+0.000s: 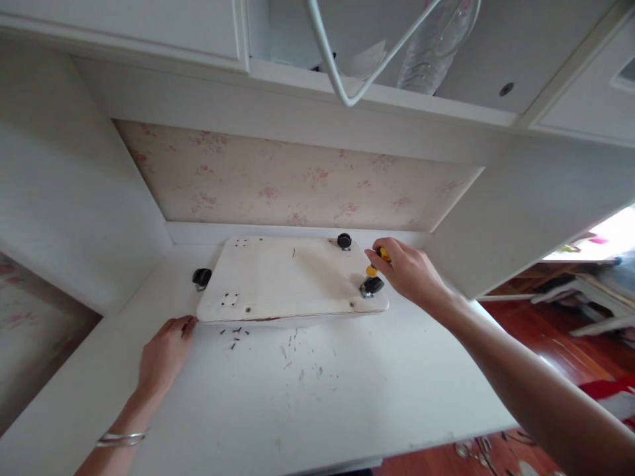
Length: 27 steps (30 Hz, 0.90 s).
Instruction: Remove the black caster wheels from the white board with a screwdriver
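A white rounded board [290, 277] lies flat on the white desk [307, 396], underside up. My right hand [409, 271] is closed round a yellow-handled screwdriver [376, 261], held over a black caster wheel [371, 285] at the board's near right corner. A second caster [344, 240] sits at the far right corner. A loose black caster [202, 277] rests on the desk by the board's left edge. My left hand [166, 354] rests at the board's near left corner, fingers curled against its edge; a silver bangle [120, 438] is on that wrist. Several small dark screws [234, 334] lie nearby.
White side panels wall the desk in left and right, with floral wallpaper [297, 178] behind. An overhead shelf holds a clear plastic bottle [436, 43] and a white wire hanger [342, 73]. Red-brown wooden floor [546, 337] shows to the right.
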### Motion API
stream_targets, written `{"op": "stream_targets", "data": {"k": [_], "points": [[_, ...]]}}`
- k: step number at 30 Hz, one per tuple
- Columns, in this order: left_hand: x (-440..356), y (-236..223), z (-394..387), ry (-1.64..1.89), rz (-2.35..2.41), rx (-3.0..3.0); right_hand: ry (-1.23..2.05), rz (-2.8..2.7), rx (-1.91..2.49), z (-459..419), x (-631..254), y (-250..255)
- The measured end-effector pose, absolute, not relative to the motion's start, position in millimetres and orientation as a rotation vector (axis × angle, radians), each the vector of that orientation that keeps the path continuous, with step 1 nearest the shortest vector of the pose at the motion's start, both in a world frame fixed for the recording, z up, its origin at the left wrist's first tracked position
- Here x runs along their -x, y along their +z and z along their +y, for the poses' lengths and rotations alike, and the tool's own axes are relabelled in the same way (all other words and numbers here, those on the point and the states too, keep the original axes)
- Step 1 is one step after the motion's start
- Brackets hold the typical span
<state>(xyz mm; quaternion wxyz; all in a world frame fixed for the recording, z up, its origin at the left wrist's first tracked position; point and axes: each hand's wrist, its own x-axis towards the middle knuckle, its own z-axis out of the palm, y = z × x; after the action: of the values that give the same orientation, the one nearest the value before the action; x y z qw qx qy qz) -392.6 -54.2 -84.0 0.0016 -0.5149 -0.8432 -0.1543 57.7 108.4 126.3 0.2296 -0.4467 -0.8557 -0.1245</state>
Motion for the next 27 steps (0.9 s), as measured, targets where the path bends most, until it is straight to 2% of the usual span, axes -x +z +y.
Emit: {"op": "stream_targets", "data": {"k": [5,7,10,12,21,27], "points": [[370,-85,-58,-1.041,-2.828,1.393,-0.351,-2.334,1.228,106,-58,128],[355,-83,-60,-1.466,-2.91,1.245,-0.345,-2.329,1.24,105,-57,128],[334,-80,-62,-2.213,-2.792,1.047,-0.326,-2.341,1.251,102,-56,128],[325,-77,-60,-2.485,-2.739,0.948,-0.329,-2.343,1.239,101,-56,128],[313,-79,-55,-2.922,-2.62,0.804,-0.396,-2.314,1.255,101,-59,127],[311,-83,-50,-3.012,-2.559,0.656,-0.379,-2.372,1.269,95,-54,127]]}}
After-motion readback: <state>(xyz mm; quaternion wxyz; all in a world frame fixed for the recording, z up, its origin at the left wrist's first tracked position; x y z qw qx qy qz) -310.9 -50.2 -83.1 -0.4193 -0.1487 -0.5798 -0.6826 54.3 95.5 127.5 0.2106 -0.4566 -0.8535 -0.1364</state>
